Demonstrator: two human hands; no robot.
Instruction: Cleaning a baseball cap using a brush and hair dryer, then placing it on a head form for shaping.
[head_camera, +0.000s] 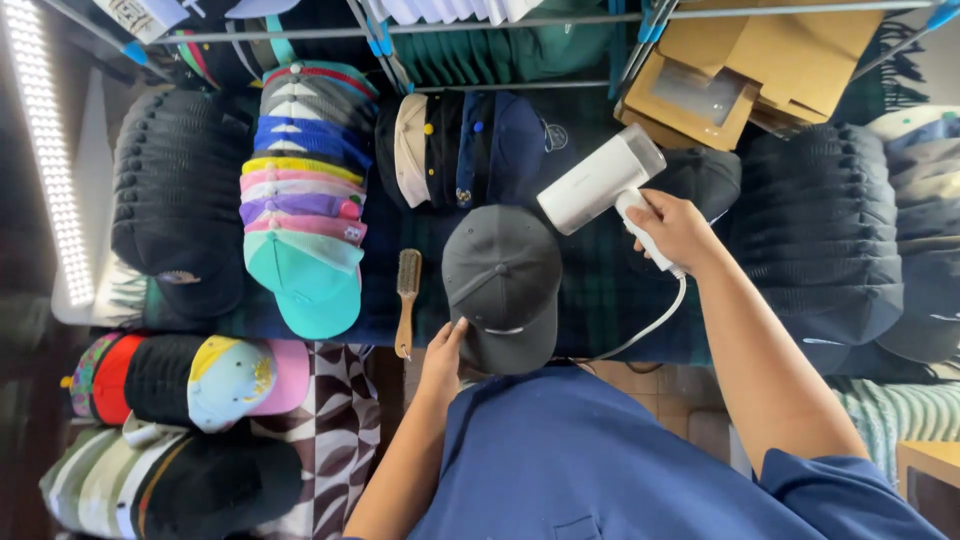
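A dark grey baseball cap (502, 285) lies on the plaid-covered table (600, 290), near the person's body. The left hand (443, 352) rests on the cap's near left edge, fingers pressed against the brim. The right hand (675, 230) is wrapped around the handle of a white handheld steamer (600, 182), whose head hangs just beyond the cap's far right side. A wooden brush (406, 300) lies just left of the cap. Further left stands a stack of coloured caps (305, 210); black cap stacks (175, 190) flank both sides, and cardboard boxes (740, 60) sit far right.
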